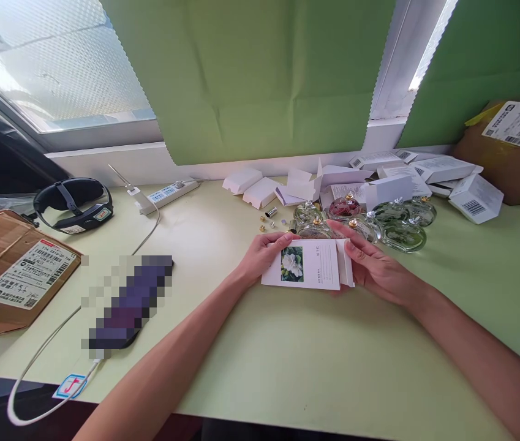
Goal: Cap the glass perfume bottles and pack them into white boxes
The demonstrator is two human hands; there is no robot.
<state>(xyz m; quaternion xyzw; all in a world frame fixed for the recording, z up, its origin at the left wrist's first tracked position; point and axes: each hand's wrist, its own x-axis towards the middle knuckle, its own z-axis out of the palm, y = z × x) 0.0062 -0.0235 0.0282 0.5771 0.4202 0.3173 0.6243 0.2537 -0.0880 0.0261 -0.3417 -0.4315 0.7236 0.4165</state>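
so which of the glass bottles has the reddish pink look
The round bottle at the back middle of the cluster, just beyond the hands. Its glass shows reddish pink, while the other bottles around it look clear or greenish.

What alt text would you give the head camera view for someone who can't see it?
Two bare hands, left hand and right hand, hold a flat white carton printed with a white flower over a pale green table. Behind it stand round glass bottles and small white boxes.
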